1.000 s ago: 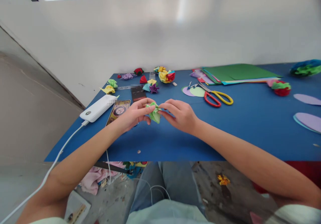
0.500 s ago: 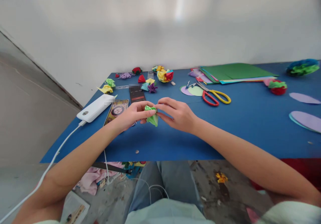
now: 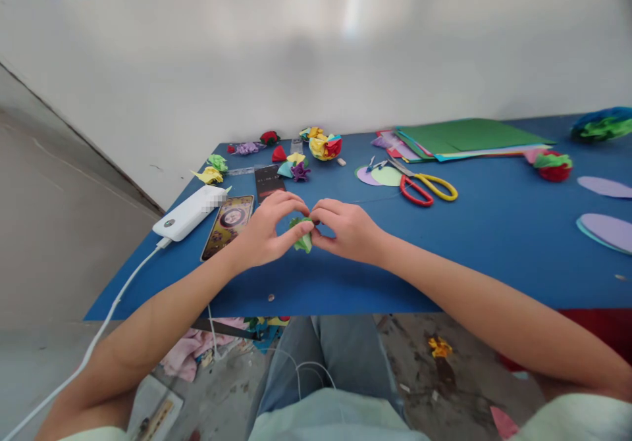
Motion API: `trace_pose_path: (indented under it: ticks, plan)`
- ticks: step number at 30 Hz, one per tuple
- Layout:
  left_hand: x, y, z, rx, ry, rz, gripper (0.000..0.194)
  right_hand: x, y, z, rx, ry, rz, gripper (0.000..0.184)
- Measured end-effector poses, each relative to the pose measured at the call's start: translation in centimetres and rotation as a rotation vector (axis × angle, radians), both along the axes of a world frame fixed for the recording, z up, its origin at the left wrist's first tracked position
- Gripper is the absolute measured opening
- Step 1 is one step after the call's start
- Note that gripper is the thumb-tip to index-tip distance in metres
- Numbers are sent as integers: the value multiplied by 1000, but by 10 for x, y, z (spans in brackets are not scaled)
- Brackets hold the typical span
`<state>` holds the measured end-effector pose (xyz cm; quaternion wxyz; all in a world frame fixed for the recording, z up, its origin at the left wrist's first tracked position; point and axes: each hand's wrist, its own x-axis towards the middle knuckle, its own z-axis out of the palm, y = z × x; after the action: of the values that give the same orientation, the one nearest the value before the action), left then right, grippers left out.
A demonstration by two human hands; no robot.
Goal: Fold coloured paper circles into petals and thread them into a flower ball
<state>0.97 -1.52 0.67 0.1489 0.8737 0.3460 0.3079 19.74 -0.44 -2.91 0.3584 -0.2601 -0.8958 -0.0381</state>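
Observation:
A small crumpled light-green paper flower (image 3: 303, 241) is held just above the blue table's front half. My left hand (image 3: 266, 232) pinches it between thumb and fingers, the fingers arched over its top. At its right side, my right hand (image 3: 349, 232) has its thumb and fingertips closed together on the flower's edge, touching the left fingertips. The fingers hide part of the paper. Close to my left hand lie a phone with a patterned case (image 3: 228, 227) and a dark phone (image 3: 269, 181) with a lit screen.
Scissors (image 3: 427, 186) lie beside paper ovals (image 3: 388, 176). Coloured sheets (image 3: 474, 135) are stacked at the back. Several finished paper flowers (image 3: 326, 146) stand along the far edge. At left is a white power bank (image 3: 190, 212), its cable (image 3: 113, 309) running past my left arm.
My left fingers have lifted and arched over the flower. The flower has shifted slightly right and down, and the right fingertips are drawn closer together on it.

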Motion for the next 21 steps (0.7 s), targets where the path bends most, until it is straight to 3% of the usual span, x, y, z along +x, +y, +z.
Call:
trace_pose_path:
  ticks: [5, 16, 21]
  plan:
    - [1, -1, -3, 91, 86, 1, 9, -1, -3, 1, 74, -23, -37, 14]
    - [-5, 3, -3, 262, 98, -39, 10, 4, 2, 12, -442, 245, 117, 16]
    - [-5, 3, -3, 256, 86, -12, 12, 4, 1, 14, -496, 260, 109, 17]
